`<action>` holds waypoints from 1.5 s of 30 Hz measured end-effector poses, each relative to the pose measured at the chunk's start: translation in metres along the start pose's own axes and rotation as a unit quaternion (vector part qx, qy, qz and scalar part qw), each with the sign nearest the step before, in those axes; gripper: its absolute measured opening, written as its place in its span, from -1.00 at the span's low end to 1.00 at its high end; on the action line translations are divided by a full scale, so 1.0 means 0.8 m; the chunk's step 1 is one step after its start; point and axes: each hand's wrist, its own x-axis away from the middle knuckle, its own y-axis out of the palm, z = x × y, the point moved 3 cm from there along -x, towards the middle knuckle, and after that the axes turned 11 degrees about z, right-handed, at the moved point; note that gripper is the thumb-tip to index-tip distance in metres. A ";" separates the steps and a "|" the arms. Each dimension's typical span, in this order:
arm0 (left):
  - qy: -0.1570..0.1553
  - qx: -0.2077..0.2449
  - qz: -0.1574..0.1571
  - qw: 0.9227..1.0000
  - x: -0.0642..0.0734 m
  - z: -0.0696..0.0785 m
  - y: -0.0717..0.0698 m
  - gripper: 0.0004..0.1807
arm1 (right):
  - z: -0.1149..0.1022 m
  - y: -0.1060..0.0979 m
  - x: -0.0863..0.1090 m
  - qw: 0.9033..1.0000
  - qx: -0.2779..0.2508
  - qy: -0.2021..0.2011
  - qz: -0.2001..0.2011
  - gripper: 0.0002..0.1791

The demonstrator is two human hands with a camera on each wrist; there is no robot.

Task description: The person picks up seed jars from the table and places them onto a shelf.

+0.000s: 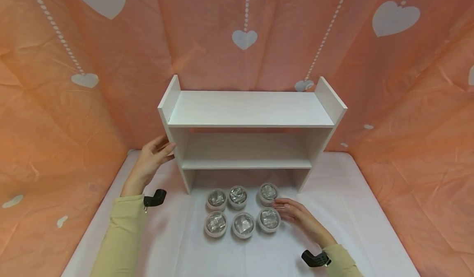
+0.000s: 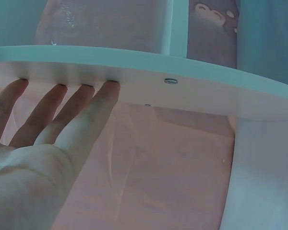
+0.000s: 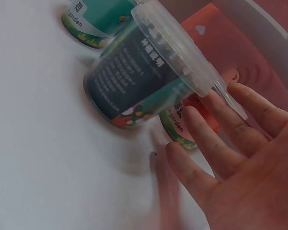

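A white two-tier shelf (image 1: 252, 109) stands at the back of the table. My left hand (image 1: 153, 157) is at its left side panel, with straight fingertips touching the panel (image 2: 144, 88) in the left wrist view. In front of the shelf stand several small cans with clear lids and silvery packets inside, in two rows. My right hand (image 1: 298, 217) is beside the right-hand pair, the back can (image 1: 268, 192) and the front can (image 1: 269, 219). In the right wrist view its fingers are spread near the lid of a printed can (image 3: 134, 72); whether they touch is unclear.
A white cloth (image 1: 352, 211) covers the table. Orange sheeting (image 1: 207, 30) with white hearts hangs behind and at both sides. A teal printed can (image 3: 103, 19) and a red-labelled can (image 3: 180, 127) stand near the closest can in the right wrist view.
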 end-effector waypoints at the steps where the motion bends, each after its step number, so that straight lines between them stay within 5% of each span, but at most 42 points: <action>1: 0.000 0.002 0.001 1.000 0.000 0.000 0.000 -0.38 | 0.001 0.001 0.000 1.000 0.000 -0.001 -0.003 -0.48; 19: 0.001 -0.014 0.000 1.000 -0.002 -0.001 0.001 -0.40 | 0.011 0.016 -0.003 0.996 0.074 0.043 -0.005 -0.36; 30: 0.004 -0.018 0.000 1.000 -0.003 -0.003 -0.001 -0.39 | 0.021 0.019 -0.006 0.997 0.064 0.005 -0.044 -0.12; 45: -0.008 -0.036 -0.001 0.999 -0.002 -0.001 0.000 -0.34 | 0.020 0.022 -0.006 0.996 0.052 -0.026 -0.062 -0.11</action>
